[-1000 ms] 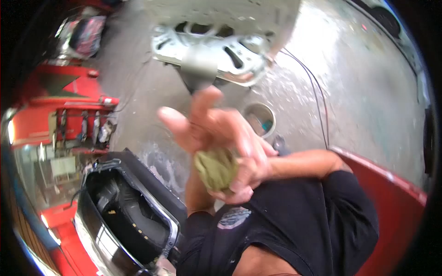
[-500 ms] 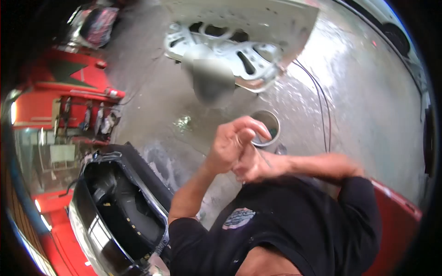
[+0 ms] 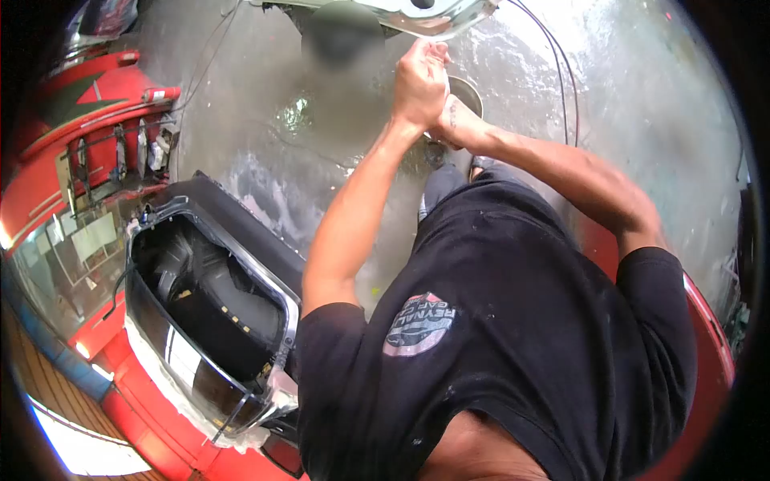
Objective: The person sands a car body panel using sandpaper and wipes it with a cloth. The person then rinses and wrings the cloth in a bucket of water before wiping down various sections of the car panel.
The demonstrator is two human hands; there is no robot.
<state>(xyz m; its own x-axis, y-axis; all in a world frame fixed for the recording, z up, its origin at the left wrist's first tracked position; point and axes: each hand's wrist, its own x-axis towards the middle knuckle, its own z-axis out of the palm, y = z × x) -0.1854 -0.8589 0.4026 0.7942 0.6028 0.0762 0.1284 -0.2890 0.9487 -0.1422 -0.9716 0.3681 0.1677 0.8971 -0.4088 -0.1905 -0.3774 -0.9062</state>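
Head view, 1 person, 2 bare hands. Far left: red panels [image 3: 108, 78] with dark tools [image 3: 120, 152] hanging in a row. Next, a large hollow black part with a glossy outer face [image 3: 200, 373] lies on its side, its opening showing a dark interior and several small yellowish spots. Right of it is the grey concrete floor [image 3: 257, 128], with a wet sheen in places.

Near the upper centre, the left hand [image 3: 419, 90] is raised at the end of an extended arm, fingers bent inward. The right hand [image 3: 457, 127] is just beside and below it, wrist turned in, its fingers largely hidden behind the left. The 2 hands appear to touch. Small scale and overlap make the grip hard to read; cannot tell how far either is closed or whether it holds anything.

Directly behind the hands, the round, pale-rimmed bucket [image 3: 479, 98] stands on the floor, partly covered by them. Above, the edge of a pale metal panel with cut-outs [image 3: 437, 22] enters the view. Right of the bucket, 2 thin dark hoses [image 3: 561, 80] run along the floor. Far right: a red panel edge [image 3: 710, 333] beside the black-sleeved arm.
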